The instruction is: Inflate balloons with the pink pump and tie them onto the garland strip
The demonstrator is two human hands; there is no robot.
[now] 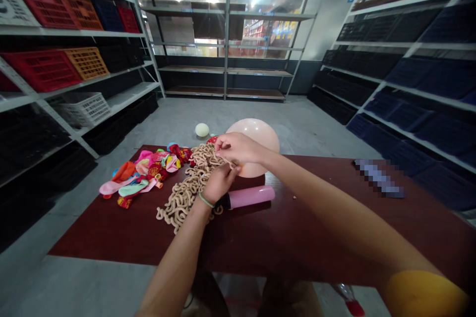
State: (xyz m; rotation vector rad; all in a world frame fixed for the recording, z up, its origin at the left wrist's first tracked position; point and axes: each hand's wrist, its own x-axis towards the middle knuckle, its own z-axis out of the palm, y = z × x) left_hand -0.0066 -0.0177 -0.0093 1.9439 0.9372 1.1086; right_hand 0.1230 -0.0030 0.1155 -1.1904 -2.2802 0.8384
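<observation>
A large pale peach inflated balloon (262, 138) stands just beyond my hands, its near end by my fingers. My left hand (219, 183) is closed in a pinch at the balloon's neck. My right hand (238, 147) is also closed, its fingertips pinching a thin pale stretched strip that runs toward the left fingers; it looks like the balloon's neck. Under and beside my left hand lies a heap of beige curled pieces (182, 198). A pink balloon pump (255, 196) with a black end lies near the left wrist, its black end partly hidden.
Uninflated coloured balloons (148, 171) are piled at the table's left. A blurred-out item (379, 178) lies on the right of the dark red table (290, 242). A pale green balloon (202, 130) sits beyond the far edge. Shelves with crates (40, 72) stand around.
</observation>
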